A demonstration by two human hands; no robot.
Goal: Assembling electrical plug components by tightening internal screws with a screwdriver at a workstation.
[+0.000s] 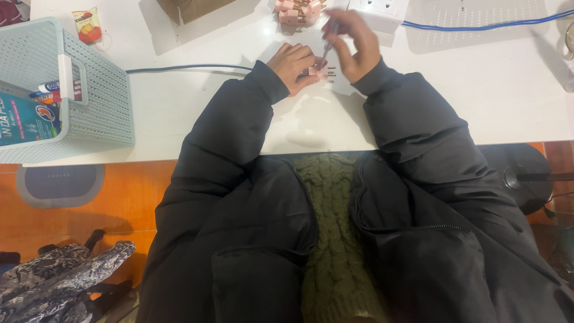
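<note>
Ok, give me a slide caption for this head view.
Left hand steadies a small pink plug on the white table while the right hand works a thin tool.

A black puffer jacket (251, 239) is worn, unzipped down the front. Sleeves are bulky and padded, with deep folds; cuffs are plain and close-fitting, ending at the wrists. A zip track is seen along the right front panel, and a stitched pocket seam on each side. An olive-green cable-knit sweater (332, 239) is shown in the open gap, ribbed at the hem. Left hand (293, 64) and right hand (353, 45) are bare, ungloved.
</note>
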